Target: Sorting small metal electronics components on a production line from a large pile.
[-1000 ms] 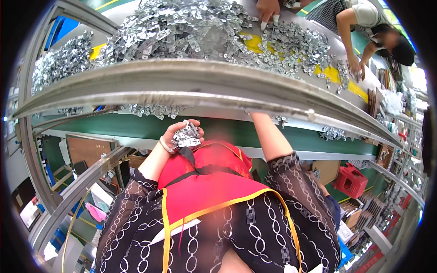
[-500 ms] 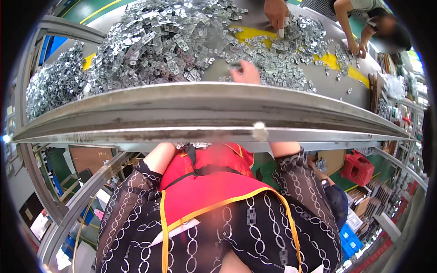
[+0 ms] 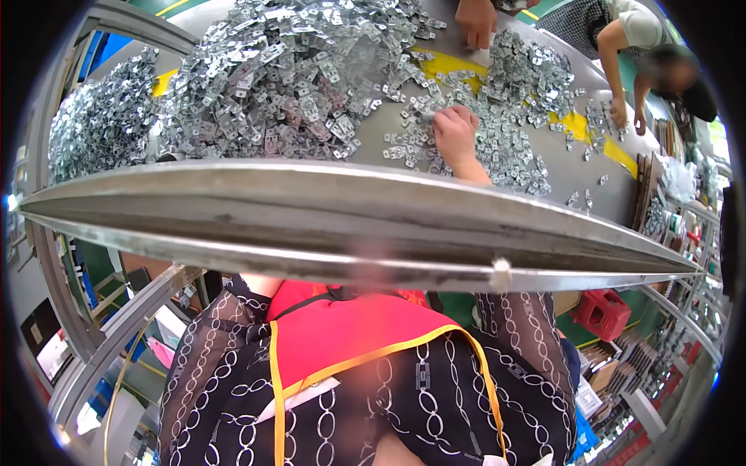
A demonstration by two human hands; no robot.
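My right hand (image 3: 457,138) reaches over the metal rail onto the table, its fingers curled down among small, flat, silvery metal pieces with holes (image 3: 497,140). Whatever its fingertips close on is too small to make out. A large heap of the same pieces (image 3: 272,85) rises to the left of this hand. Of my left arm, only the black sheer sleeve (image 3: 233,311) and a bit of forearm show below the rail. My left hand is hidden behind the rail.
A thick metal rail (image 3: 350,210) crosses between my body and the table (image 3: 381,128). Another person's hand (image 3: 475,23) touches the pieces at the far side. A co-worker's hands (image 3: 619,113) handle pieces at the far right. A red plastic stool (image 3: 602,314) stands below right.
My right hand has reached farther over the rail and to the right among the pieces, its fingers more curled. My left forearm has slipped mostly behind the rail. The view has tilted slightly.
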